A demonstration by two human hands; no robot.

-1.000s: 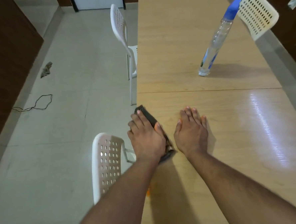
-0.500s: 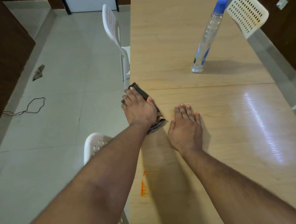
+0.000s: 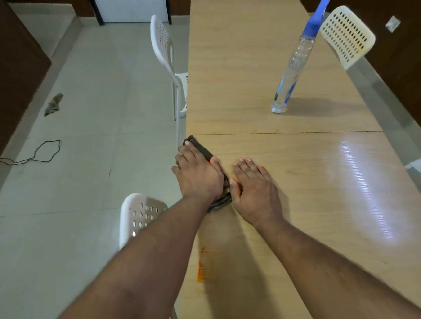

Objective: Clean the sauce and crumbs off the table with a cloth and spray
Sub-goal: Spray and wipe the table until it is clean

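A: Left hand (image 3: 197, 176)?
B: Palm down on the dark cloth (image 3: 202, 148) at the desk's (image 3: 248, 65) left edge, just near of the seam. Fingers lie straight on it, thumb along the cloth's right side. Pressing, not gripping.

A: Right hand (image 3: 254, 187)?
B: Flat on the desk just right of the cloth, fingers straight and close together, holding nothing. Its thumb touches the cloth's near end.

A: Cloth itself?
B: Folded, long and narrow, running far-left to near-right. Far tip pokes out past the fingers (image 3: 187, 152), near end bunches between the two wrists.

A: Spray?
B: Bottle (image 3: 294, 63), clear with a blue top, stands on the far half of the desk, right side, well apart from both hands.

A: Sauce?
B: Orange smear (image 3: 201, 268) on the near left edge of the desk, between the forearms, near of the cloth. Crumbs: cannot tell.

A: Rest?
B: White chairs (image 3: 166, 53) on the left and right of the desk. On the floor at left, a rag (image 3: 54, 104) and a cord (image 3: 39, 153).
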